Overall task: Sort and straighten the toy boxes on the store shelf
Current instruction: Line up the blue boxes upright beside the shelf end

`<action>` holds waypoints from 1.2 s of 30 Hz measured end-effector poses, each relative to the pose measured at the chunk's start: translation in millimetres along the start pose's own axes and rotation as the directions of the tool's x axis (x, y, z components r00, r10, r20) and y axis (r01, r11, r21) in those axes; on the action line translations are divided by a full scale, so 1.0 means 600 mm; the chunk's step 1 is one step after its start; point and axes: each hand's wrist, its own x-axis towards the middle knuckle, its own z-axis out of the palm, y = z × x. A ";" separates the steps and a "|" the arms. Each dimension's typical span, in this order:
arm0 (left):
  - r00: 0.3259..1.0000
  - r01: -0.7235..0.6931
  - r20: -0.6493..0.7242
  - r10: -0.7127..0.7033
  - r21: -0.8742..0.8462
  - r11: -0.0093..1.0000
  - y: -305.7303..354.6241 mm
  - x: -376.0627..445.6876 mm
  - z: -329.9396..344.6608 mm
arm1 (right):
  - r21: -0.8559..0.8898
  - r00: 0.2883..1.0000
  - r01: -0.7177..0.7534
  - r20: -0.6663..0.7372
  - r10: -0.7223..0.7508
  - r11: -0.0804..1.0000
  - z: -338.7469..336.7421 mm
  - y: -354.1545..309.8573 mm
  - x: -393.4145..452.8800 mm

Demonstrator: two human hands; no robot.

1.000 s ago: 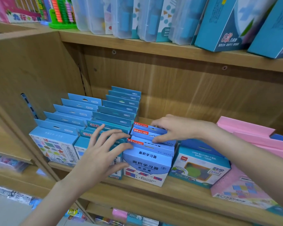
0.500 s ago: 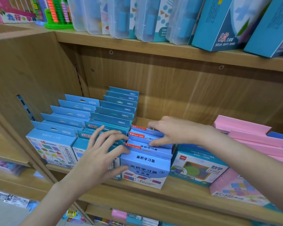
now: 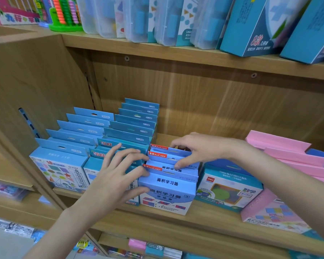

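Observation:
A short row of three light-blue boxes with red labels stands on the middle shelf board. The front box faces me with black print on its top. My left hand lies with spread fingers against the row's left side, its thumb on the front box. My right hand reaches over the two rear boxes, with fingers behind the rearmost one and the thumb in front, pinching them together.
Two longer rows of blue boxes fill the shelf's left end by the wooden side panel. A teal boxed toy and pink boxes stand at the right. Clear cases and blue boxes line the shelf above.
Both hands stay on the same row of boxes. My left fingers have slid slightly right against its edge, and my right hand has shifted very little.

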 end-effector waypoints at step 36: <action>1.000 0.020 0.007 -0.020 0.030 0.999 -0.005 -0.001 -0.008 | -0.127 0.999 -0.028 0.025 0.031 0.991 0.012 -0.023 0.014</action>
